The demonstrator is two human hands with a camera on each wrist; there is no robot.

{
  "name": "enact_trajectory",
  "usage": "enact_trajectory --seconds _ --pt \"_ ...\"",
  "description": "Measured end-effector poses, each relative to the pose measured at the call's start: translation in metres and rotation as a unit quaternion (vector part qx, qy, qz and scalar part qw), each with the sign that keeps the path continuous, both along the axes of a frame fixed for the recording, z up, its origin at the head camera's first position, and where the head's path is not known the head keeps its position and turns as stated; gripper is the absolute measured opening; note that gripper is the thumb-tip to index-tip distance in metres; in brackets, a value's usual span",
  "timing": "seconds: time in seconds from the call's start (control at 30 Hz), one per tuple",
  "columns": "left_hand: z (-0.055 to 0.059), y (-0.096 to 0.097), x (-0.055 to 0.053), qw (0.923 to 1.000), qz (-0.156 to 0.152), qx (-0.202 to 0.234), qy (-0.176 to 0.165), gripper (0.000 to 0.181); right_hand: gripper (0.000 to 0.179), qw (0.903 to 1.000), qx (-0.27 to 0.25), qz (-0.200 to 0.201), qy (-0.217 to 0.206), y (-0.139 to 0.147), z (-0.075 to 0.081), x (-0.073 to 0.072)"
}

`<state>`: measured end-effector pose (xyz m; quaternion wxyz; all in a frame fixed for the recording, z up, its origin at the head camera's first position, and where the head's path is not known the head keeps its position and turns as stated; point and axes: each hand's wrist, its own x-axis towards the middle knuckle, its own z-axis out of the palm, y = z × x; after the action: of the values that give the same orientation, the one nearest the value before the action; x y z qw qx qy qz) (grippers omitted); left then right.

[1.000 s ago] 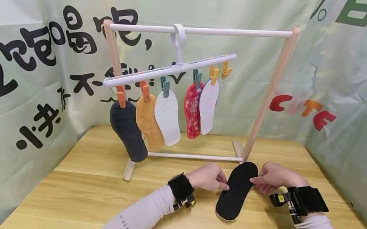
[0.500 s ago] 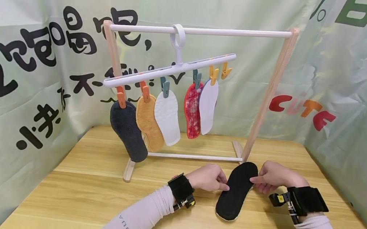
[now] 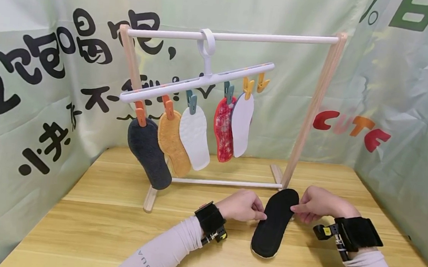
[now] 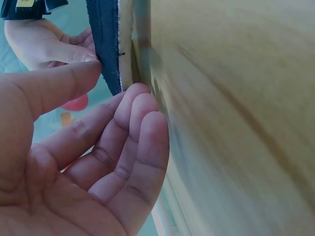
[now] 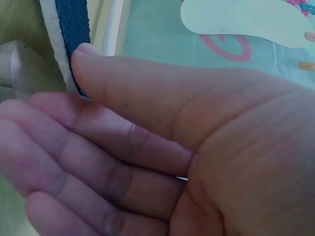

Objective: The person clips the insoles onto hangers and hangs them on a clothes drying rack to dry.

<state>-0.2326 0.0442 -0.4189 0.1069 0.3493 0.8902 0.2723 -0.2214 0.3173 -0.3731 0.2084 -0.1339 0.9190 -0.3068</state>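
Note:
A black insole (image 3: 275, 223) with a pale underside lies tilted on the table, its upper end raised toward the rack's right foot. My left hand (image 3: 241, 205) pinches its left edge, thumb on the dark face and fingertips at the pale underside in the left wrist view. On the opposite edge my right hand (image 3: 320, 205) pinches it higher up. The right wrist view has that thumb against the dark side, with the index finger beneath. Above hangs a white clip hanger (image 3: 199, 81). Its clothespins grip a dark grey insole (image 3: 150, 153), an orange one, two white ones and a red one.
A wooden rack with a white top rail (image 3: 268, 38) carries the hanger. Its right post (image 3: 317, 104) rises just behind the black insole, and a white lower bar (image 3: 225, 183) runs near the table. One yellow clothespin (image 3: 263, 83) holds nothing. A printed curtain surrounds the table.
Both hands keep their places on the black insole, which has shifted only very slightly. The view has moved a touch.

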Motion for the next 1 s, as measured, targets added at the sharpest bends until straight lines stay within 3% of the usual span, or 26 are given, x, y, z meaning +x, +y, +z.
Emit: enact_trajectory --seconds 0.6,0.87,1.0 --pt "0.0049 -0.0032 0.0023 0.9988 0.023 0.042 -0.012 0.018 0.031 0.9996 0.007 0.009 0.025 -0.0005 0.0047 -0.0001" --pt "0.0059 -0.0042 0.0016 0.9974 0.022 0.062 -0.029 0.021 0.030 0.9993 0.001 0.015 0.034 -0.0017 0.0065 0.0005" --pt "0.0063 -0.0053 0.0015 0.9947 0.026 0.079 -0.061 0.023 0.029 0.9990 -0.011 0.023 0.036 -0.0017 0.0080 0.0010"
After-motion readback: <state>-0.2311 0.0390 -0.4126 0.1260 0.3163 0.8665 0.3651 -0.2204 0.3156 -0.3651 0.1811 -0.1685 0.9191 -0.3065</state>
